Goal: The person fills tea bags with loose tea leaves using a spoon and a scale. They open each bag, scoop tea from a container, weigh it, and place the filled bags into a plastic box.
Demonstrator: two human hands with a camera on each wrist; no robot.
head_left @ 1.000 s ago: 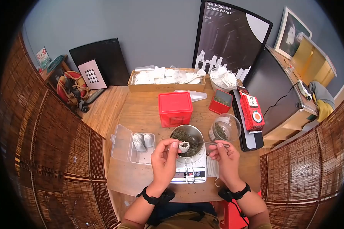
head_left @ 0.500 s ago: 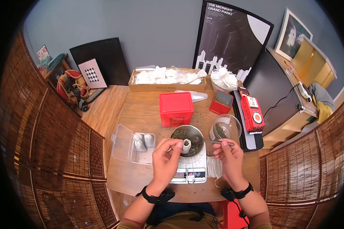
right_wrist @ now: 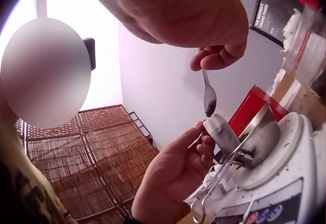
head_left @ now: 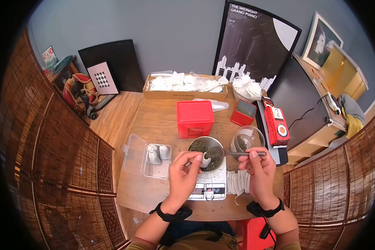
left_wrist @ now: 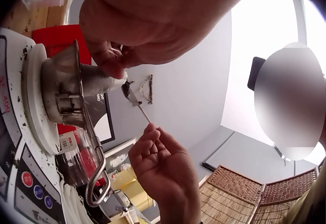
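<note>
Woven screens (head_left: 321,196) stand to the left and right of the wooden surface (head_left: 143,204). Behind it a dark poster (head_left: 254,46) leans on the wall. Along the surface's far edge sits a long cardboard box (head_left: 183,95) heaped with white bags. Nearer the person is a white scale (head_left: 221,179) carrying a metal bowl (head_left: 216,144), with a lidded red tin (head_left: 195,118) just behind. A red packet (head_left: 276,121) lies at the right; to the left, an open clear box (head_left: 157,171) holds two filled bags (head_left: 153,155). A clear jar (head_left: 259,136) stands right of the bowl, with flat bags (head_left: 238,181) beside the scale.

The left hand (head_left: 184,177) has its thumb and fingers pinched on the mouth of a white bag (right_wrist: 222,136), held upright or slightly tilted over the bowl. The right hand (head_left: 261,171) has its fingers closed in a pinch on a spoon (right_wrist: 209,99), whose tip is at the bag's mouth; whether they touch I cannot tell. Dark leaves (head_left: 198,146) fill the bowl and lie on the spoon.
</note>
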